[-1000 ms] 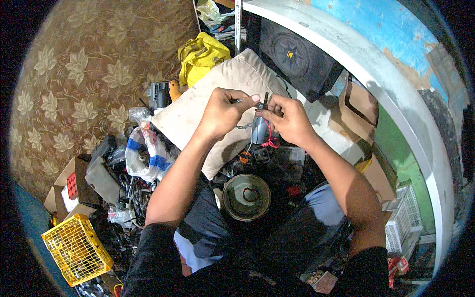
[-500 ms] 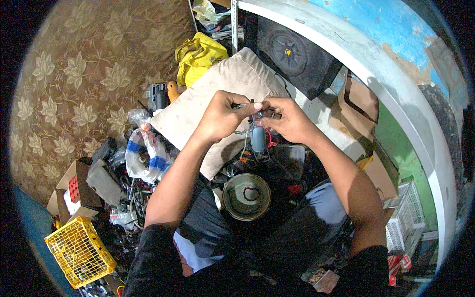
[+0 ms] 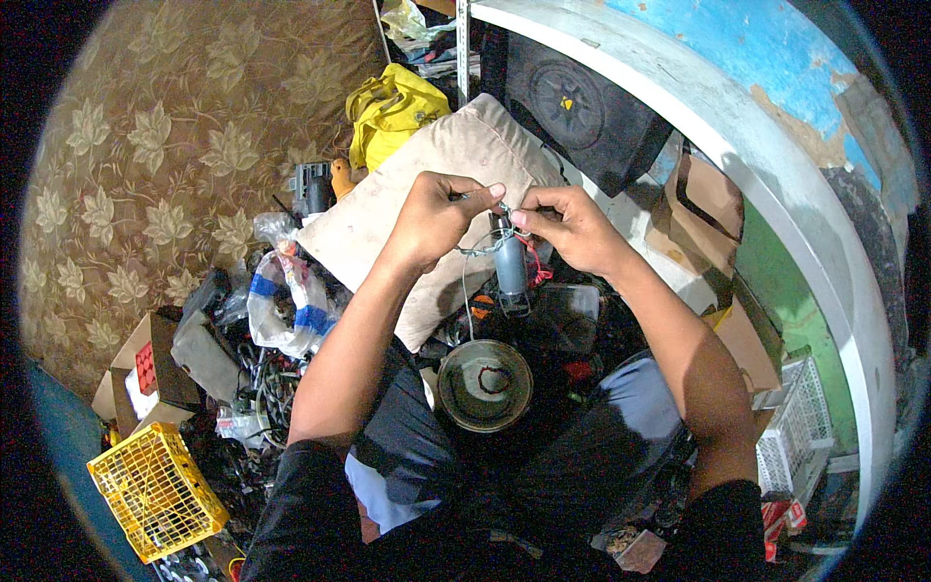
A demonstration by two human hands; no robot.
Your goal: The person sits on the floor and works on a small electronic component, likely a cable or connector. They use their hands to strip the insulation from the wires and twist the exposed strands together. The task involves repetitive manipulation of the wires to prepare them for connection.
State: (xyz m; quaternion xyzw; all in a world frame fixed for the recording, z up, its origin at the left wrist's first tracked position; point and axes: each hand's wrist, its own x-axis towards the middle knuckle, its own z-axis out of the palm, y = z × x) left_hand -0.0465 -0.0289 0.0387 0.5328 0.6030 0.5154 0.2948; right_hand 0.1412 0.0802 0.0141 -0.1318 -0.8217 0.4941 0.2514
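Note:
My left hand (image 3: 434, 221) and my right hand (image 3: 570, 229) meet above the pillow, thumbs and forefingers pinched close together. Between their fingertips they pinch a thin grey wire (image 3: 473, 252), which loops loosely below and trails downward. Right under the fingers is a blue-grey cylinder (image 3: 510, 267) with a dark upper end and a metal bracket at its bottom; what supports it is unclear. A pink-red wire (image 3: 536, 267) bunches at its right side. The fingers partly hide the exact wire ends. Below, a round metal bowl (image 3: 484, 386) sits between my legs with a small dark ring inside.
A beige pillow (image 3: 417, 228) lies beneath my hands, with a yellow bag (image 3: 398, 112) behind it. The black speaker (image 3: 572, 107) stands far right. A yellow crate (image 3: 158, 493) and tangled parts are at left; cardboard boxes (image 3: 698, 209) and a white basket (image 3: 795, 427) line the right.
My right hand's fingers have straightened somewhat and shifted slightly downward. The grey wire now shows a wider loop, and the cylinder hangs more in the open, turned slightly.

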